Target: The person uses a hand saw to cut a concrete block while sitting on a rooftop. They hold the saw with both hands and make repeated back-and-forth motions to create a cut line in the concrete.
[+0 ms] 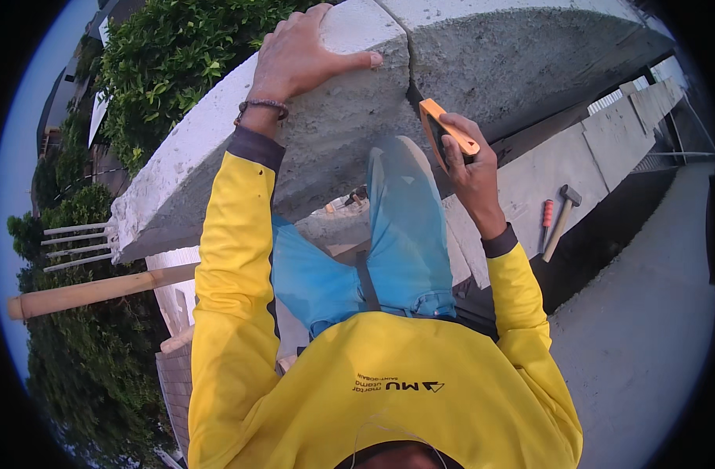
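Head view: your left hand [307,48] flat, fingers spread over top edge of grey concrete block [326,133], palm pressing down, gripping nothing. Beaded bracelet [261,108] at wrist. Your right hand [471,168] closed around orange trowel [443,133], blade up against joint between that block and next block [529,62]. Your knee in blue trousers [404,234] braced against wall. Hammer [562,219] and red-handled tool [547,213] lie on ledge to your right, well apart from hand. Bamboo pole [100,291] lower left.

Grey concrete ledge [607,133], hammer [562,219], red-handled tool [546,213] lying on it
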The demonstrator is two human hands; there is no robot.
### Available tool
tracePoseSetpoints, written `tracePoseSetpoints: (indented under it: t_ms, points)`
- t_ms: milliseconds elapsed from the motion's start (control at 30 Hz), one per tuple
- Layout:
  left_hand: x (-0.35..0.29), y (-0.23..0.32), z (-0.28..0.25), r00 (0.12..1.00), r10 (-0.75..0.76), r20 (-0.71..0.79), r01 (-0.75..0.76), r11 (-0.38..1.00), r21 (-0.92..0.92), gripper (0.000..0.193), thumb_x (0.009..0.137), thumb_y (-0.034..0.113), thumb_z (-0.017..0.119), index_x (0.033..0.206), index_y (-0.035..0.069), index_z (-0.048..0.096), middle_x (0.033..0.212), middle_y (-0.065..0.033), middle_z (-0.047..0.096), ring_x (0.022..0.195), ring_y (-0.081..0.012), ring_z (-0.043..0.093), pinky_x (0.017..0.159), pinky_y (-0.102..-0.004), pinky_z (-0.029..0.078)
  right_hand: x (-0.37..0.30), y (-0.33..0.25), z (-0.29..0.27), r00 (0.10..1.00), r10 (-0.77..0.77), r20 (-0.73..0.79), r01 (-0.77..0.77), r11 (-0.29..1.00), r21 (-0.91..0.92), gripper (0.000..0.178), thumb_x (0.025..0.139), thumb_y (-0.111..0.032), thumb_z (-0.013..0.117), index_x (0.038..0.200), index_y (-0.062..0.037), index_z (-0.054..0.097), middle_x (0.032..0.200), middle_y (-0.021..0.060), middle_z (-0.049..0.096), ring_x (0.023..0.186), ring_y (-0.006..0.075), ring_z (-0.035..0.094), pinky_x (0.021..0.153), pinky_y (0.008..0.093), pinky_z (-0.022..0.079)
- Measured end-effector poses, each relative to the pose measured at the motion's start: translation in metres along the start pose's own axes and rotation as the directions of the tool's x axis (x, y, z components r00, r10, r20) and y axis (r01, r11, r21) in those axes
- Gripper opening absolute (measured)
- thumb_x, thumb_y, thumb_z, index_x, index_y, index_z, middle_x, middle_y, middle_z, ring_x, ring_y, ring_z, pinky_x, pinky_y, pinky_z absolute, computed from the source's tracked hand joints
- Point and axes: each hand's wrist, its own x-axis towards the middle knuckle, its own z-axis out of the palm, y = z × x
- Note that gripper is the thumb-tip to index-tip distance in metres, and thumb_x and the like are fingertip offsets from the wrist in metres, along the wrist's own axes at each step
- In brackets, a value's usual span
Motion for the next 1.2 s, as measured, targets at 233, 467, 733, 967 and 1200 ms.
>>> tracePoseSetpoints:
  t_ms: [233,467,733,967,1200]
  points:
    - [-0.006,-0.007,0.017,0.998,-0.008,-0.064,0.013,0.998,0.067,0.116,0.062,0.079,0.083,0.147,0.005,0.057,0.124,-0.0200,0.066,0.115,-0.0336,0.068,0.099,-0.0438,0.054,-0.089,-0.096,-0.108,0.951,0.301,0.071,-0.294,0.951,-0.101,0.031,0.104,-0.021,0.068,0.130,-0.0040,0.067,0.121,0.0159,0.072,0.109,0.0220,0.071,0.095,0.0333,0.053]
    - [-0.004,-0.006,0.022,0.995,0.003,-0.102,0.009,0.994,0.113,0.120,0.060,0.089,0.077,0.144,0.005,0.060,0.123,-0.0225,0.068,0.119,-0.0375,0.066,0.103,-0.0472,0.051,0.014,-0.036,-0.012,0.983,0.177,0.046,-0.180,0.981,0.076,0.028,0.105,-0.019,0.066,0.129,-0.0037,0.067,0.120,0.0109,0.073,0.091,0.0164,0.066,0.083,0.0289,0.053]
    - [-0.003,-0.013,0.019,0.994,0.048,-0.102,-0.038,0.995,0.091,0.119,0.063,0.082,0.081,0.148,0.004,0.056,0.130,-0.0223,0.066,0.118,-0.0346,0.066,0.101,-0.0443,0.054,-0.061,-0.045,-0.065,0.959,0.267,0.089,-0.271,0.962,0.034,0.029,0.105,-0.018,0.066,0.129,-0.0014,0.066,0.124,0.0131,0.071,0.111,0.0214,0.069,0.096,0.0319,0.052]
    - [-0.001,-0.017,0.031,0.993,0.008,-0.118,0.002,0.997,0.078,0.126,0.056,0.091,0.077,0.146,0.005,0.058,0.127,-0.0240,0.065,0.123,-0.0387,0.063,0.105,-0.0503,0.047,-0.037,-0.104,-0.054,0.980,0.196,0.042,-0.195,0.980,-0.035,0.028,0.104,-0.016,0.066,0.129,-0.0028,0.066,0.122,0.0142,0.072,0.111,0.0222,0.069,0.095,0.0321,0.052]
    - [-0.004,-0.010,0.019,0.998,-0.018,-0.067,0.021,0.999,0.048,0.126,0.056,0.091,0.077,0.147,0.005,0.058,0.125,-0.0226,0.066,0.122,-0.0378,0.064,0.107,-0.0498,0.046,-0.021,0.027,-0.010,0.988,0.130,0.085,-0.132,0.991,0.025,0.033,0.107,-0.027,0.065,0.129,-0.0029,0.066,0.122,0.0100,0.071,0.107,0.0165,0.065,0.094,0.0295,0.050]
